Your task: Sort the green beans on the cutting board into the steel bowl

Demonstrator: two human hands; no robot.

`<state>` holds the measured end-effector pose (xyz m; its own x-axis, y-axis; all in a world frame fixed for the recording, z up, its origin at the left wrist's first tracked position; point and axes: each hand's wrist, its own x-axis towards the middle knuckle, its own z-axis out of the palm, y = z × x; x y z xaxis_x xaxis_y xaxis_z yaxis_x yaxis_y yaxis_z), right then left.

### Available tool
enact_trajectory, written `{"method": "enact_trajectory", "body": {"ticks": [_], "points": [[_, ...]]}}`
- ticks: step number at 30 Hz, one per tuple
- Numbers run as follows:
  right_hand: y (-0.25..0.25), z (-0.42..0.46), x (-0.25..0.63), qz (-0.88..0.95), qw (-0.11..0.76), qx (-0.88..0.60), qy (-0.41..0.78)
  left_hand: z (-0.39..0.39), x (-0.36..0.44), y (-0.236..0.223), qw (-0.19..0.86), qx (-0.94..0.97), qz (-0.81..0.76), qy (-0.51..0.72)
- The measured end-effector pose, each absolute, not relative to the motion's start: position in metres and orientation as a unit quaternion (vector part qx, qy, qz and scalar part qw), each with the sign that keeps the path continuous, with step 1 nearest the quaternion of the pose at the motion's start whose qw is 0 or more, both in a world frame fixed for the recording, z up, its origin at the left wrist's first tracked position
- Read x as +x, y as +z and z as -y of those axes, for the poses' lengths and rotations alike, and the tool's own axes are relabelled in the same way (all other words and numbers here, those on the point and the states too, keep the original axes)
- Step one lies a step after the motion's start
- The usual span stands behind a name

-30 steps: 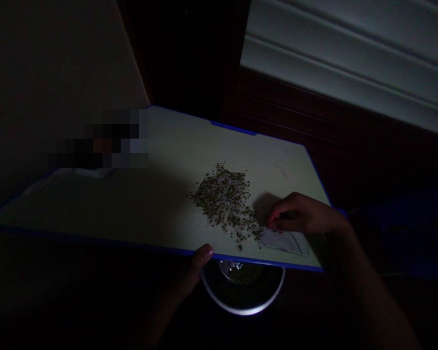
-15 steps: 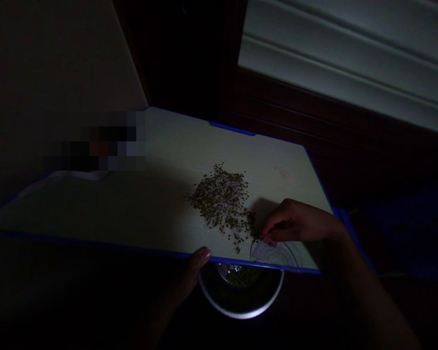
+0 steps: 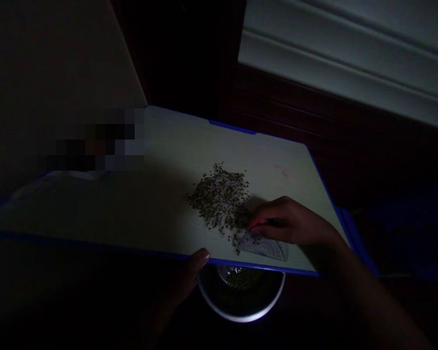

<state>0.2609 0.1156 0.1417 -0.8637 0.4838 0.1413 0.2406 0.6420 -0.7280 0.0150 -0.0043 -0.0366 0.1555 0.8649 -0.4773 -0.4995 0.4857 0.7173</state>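
Note:
Small green beans or seeds (image 3: 219, 197) lie in a loose patch on a pale board with a blue rim (image 3: 131, 204). My left hand (image 3: 195, 267) grips the board's near edge, thumb on top; its other fingers are hidden underneath. At the patch's near right side, my right hand (image 3: 281, 221) is closed in a pinch at the top edge of a clear, half-round piece (image 3: 264, 246), which looks like thin plastic. This piece rests on the board, its left end among the seeds. Below the near edge sits a round metal-rimmed bowl (image 3: 248, 318) with similar green seeds in it, partly covered by the board.
Dim light leaves much in shadow. A pale wall (image 3: 58, 58) stands at the left, and a white ridged panel (image 3: 350, 58) at the upper right. A blurred-out patch (image 3: 102, 146) covers the board's far left. Something blue (image 3: 412, 228) lies at the right.
My right hand has moved left, bringing the clear piece from the board's near edge in among the seeds. My left hand keeps its hold on the board.

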Motion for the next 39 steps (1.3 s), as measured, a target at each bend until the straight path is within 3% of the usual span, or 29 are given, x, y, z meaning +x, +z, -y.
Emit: {"method": "enact_trajectory", "body": {"ticks": [39], "points": [[0.139,-0.114,0.258,0.890,0.155,-0.159,0.398,0.005,0.014,-0.035,0.705,0.233,-0.482,0.465]]}}
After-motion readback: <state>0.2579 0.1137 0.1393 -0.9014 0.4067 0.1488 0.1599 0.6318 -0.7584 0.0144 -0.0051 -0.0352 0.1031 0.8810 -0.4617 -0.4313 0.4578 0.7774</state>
